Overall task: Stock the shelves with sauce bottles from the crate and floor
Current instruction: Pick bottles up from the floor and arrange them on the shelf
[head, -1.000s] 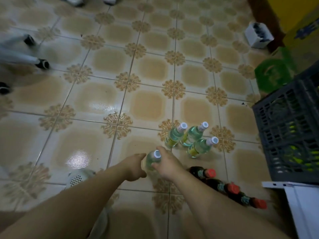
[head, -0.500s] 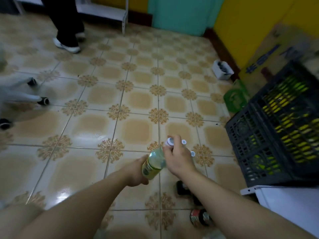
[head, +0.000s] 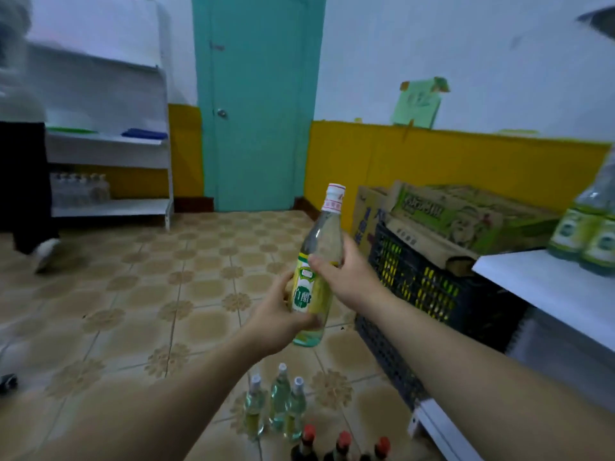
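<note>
The left hand [head: 276, 319] grips the sauce bottle [head: 323, 239] low, and the right hand [head: 347, 276] grips its middle. Three floor bottles [head: 280, 405] stand near the crate [head: 432, 289].

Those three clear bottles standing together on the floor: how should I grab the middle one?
I'd take the middle bottle by its neck, from above. It stands upright, with the left bottle and right bottle crowding its body, but the neck is free.
</note>
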The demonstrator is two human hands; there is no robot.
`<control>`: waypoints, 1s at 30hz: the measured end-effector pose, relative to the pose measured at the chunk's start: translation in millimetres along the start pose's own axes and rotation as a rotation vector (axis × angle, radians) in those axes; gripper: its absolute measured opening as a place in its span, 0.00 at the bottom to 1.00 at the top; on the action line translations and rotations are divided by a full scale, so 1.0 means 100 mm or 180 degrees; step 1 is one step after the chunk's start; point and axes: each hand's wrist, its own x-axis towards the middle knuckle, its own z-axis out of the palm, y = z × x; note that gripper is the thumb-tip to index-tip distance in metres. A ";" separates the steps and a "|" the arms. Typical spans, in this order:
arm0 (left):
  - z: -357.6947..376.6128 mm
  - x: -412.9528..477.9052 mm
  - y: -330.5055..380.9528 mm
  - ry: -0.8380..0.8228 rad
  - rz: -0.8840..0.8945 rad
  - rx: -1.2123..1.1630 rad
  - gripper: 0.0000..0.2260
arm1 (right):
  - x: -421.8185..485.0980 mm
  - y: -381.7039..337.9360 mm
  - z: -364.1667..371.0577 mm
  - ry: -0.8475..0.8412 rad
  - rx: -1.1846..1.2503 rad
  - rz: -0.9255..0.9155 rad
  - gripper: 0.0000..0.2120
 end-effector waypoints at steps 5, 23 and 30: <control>0.57 0.00 0.59 -0.0534 0.0316 -0.0095 0.36 | -0.34 -0.23 -0.80 0.0610 0.0303 -0.0129 0.24; 2.39 0.67 1.12 -0.2193 0.1252 0.0434 0.40 | -0.93 0.12 -2.60 0.2095 -0.0317 0.0505 0.38; 3.05 1.31 1.09 -0.2545 0.1157 0.1762 0.41 | -0.69 0.44 -3.33 0.2502 -0.0651 0.0622 0.38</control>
